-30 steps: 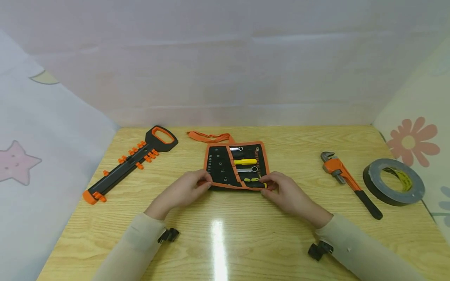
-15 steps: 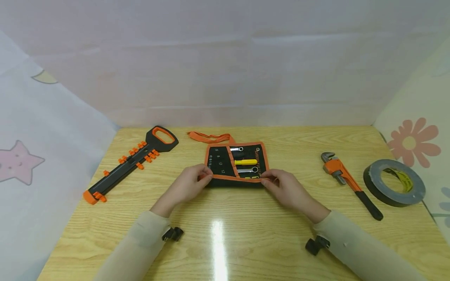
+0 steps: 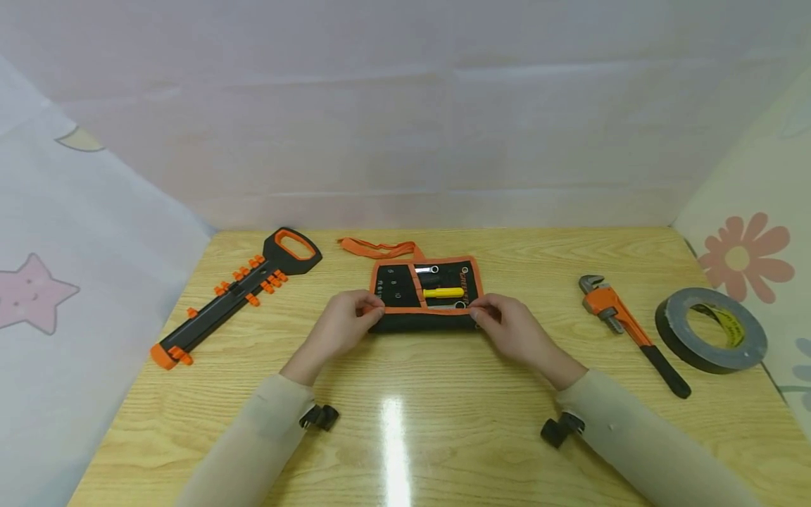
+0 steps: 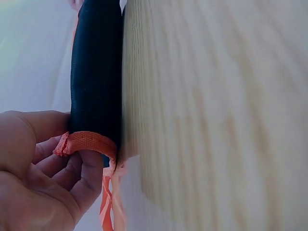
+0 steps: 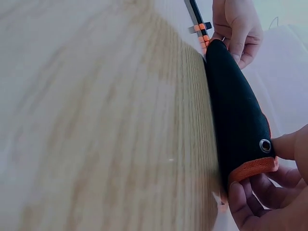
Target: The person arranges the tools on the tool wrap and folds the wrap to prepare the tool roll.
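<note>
A black fabric tool pouch with orange trim lies at mid-table, its near edge folded up and over. My left hand pinches the left end of that fold between thumb and fingers. At the other end, my right hand pinches the fold the same way. In the pockets sit a yellow-handled tool and wrenches, one being a ring-ended wrench, partly covered by the fold. The right wrist view shows a metal eyelet near my right thumb. An orange strap trails from the pouch's far side.
On the left lies a black and orange rack with a loop handle and orange clips. To the right are an orange pipe wrench and a roll of grey tape. Fabric walls border the wooden table.
Both hands have moved away from the body, turning the pouch's near edge further over. The lower pockets and printed numbers have gone under the fold. The other objects stay put.
</note>
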Demonstrator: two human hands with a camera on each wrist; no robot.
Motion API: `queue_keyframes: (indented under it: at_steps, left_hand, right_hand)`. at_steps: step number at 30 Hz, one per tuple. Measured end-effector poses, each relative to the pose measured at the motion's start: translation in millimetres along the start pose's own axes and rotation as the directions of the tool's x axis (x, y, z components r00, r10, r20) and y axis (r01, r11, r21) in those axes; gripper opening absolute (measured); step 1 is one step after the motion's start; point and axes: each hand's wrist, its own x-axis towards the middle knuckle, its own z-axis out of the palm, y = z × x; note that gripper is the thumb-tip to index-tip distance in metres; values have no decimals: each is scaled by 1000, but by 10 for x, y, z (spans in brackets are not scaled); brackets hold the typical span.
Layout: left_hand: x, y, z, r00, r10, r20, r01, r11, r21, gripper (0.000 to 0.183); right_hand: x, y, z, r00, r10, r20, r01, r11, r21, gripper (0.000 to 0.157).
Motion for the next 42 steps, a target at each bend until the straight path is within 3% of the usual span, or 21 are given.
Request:
queue_keyframes:
  at_steps: [4, 8, 11, 14, 16, 20, 29, 37, 42]
  left_hand:
    - [38, 9, 0, 1000, -14, 6, 14, 1000, -5, 14]
    - [70, 26, -14, 999, -27, 26, 28, 999, -26, 14]
    - [91, 30, -31, 999, -39, 37, 41, 998, -40, 14]
    - [109, 35, -49, 998, -52, 47, 55, 997, -46, 15]
    - [123, 41, -56, 997, -62, 55, 65, 996, -58, 15]
    - [157, 46, -72, 995, -77, 71, 83, 992, -91, 17]
    - [213, 70, -103, 988, -128, 90, 138, 983, -118, 18]
    - [201, 94, -118, 994, -78, 76, 85, 993, -85, 26]
    - [172, 45, -120, 997, 28, 77, -27, 1000, -6, 32]
  right_hand:
    - [-9, 3, -2, 999, -24, -47, 25, 1000, 3, 30]
    - [-73, -45, -10, 979, -167, -114, 156, 983, -99, 33]
    - [-123, -88, -22, 938, -332, -98, 304, 926, -225, 34]
    - [-151, -106, -25, 902, -428, -57, 391, 866, -313, 35]
    - [-155, -108, -23, 904, -427, -37, 390, 856, -339, 39]
    - [-132, -122, -20, 926, -377, -23, 346, 873, -344, 41]
    - [2, -145, -36, 950, -312, -26, 282, 889, -362, 29]
    - [93, -109, -58, 953, -302, -16, 279, 899, -338, 27]
    - [142, -85, -67, 966, -260, 0, 248, 921, -299, 28]
